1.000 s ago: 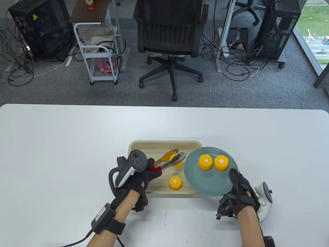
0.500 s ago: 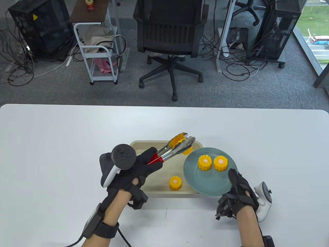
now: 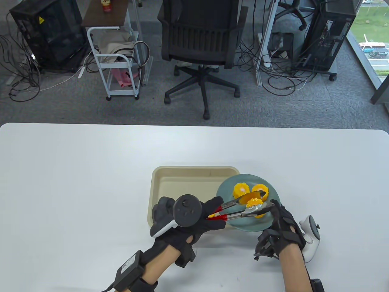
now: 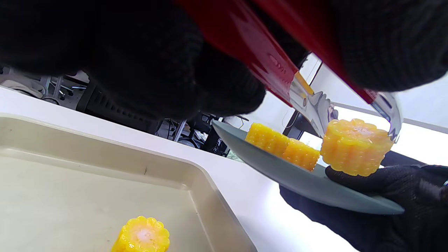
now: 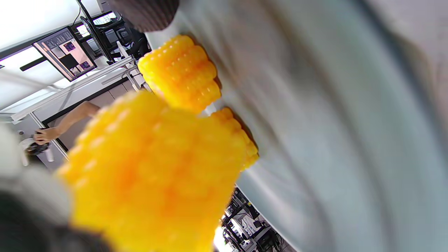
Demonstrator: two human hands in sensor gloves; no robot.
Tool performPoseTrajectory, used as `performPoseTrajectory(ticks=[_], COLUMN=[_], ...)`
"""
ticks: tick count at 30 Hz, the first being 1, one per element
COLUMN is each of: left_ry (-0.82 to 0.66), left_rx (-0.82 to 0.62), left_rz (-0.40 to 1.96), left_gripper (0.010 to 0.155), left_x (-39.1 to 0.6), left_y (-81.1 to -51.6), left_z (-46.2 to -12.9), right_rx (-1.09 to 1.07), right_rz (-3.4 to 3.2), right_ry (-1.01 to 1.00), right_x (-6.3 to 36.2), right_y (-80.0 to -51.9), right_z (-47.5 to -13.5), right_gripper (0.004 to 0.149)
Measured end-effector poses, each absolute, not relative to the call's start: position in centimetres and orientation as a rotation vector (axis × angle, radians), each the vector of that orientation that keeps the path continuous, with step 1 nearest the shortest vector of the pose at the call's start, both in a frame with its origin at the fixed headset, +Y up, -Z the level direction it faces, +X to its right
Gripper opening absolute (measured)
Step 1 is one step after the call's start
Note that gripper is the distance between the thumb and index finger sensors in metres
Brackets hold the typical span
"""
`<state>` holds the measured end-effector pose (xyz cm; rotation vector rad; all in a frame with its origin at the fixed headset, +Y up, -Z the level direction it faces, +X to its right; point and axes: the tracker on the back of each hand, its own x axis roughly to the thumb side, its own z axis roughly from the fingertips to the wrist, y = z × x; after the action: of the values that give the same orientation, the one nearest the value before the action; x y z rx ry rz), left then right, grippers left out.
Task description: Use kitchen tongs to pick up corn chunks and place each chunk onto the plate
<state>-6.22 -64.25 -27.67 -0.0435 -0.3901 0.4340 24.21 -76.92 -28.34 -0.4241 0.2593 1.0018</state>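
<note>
My left hand (image 3: 212, 214) grips the red handles of the metal tongs (image 3: 240, 210). Their tips pinch a yellow corn chunk (image 3: 254, 202) over the near part of the teal plate (image 3: 226, 188). In the left wrist view this chunk (image 4: 355, 147) hangs just above the plate (image 4: 297, 178). Two chunks (image 3: 241, 188) (image 3: 261, 190) lie on the plate's far side. My right hand (image 3: 281, 223) holds the plate by its near rim, thumb on top, fingers underneath (image 4: 385, 206). One chunk (image 4: 141, 236) stands in the beige tray (image 3: 182, 182); my left hand hides it in the table view.
The plate overlaps the tray's right edge and sits tilted above the white table (image 3: 76, 170). Beyond the table's far edge stand an office chair (image 3: 200, 36), a white cart (image 3: 118, 60), computer towers and loose cables on the floor.
My left hand has swung the tongs and the pinched chunk from above the tray's far side to the right and nearer, over the plate. My right hand has kept its hold.
</note>
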Motion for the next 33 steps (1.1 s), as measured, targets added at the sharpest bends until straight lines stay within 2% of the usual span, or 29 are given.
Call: performPoseTrajectory(ticks=[9,13,15,19,33], left_ry=[-0.409,-0.442,-0.445,-0.446,-0.265], left_rx=[-0.033,0.002,0.062,0.078,0.101], left_rz=[0.395,0.469,0.468,0.531,0.676], left_gripper=[0.071,0.082,0.083,0.085,0.088], left_x=[-5.7,-5.8,-6.0,-6.6,-11.5], left_y=[-64.8,-64.8,-64.4,-63.7,-63.0], left_z=[-27.7,-27.7,-27.6,-27.6,-29.5], right_rx=[-0.42,-0.423,-0.424,-0.424,-0.425], right_rz=[0.968,0.979,0.97,0.977,0.981], right_ry=[0.265,0.26,0.26,0.252,0.247], right_x=[24.1,24.1,24.1,24.2,24.4], right_y=[-76.9,-77.0,-77.0,-77.0,-77.1], right_z=[-28.2,-28.3,-28.2,-28.3,-28.3], right_gripper=[0.053,0.053,0.053,0.053,0.053])
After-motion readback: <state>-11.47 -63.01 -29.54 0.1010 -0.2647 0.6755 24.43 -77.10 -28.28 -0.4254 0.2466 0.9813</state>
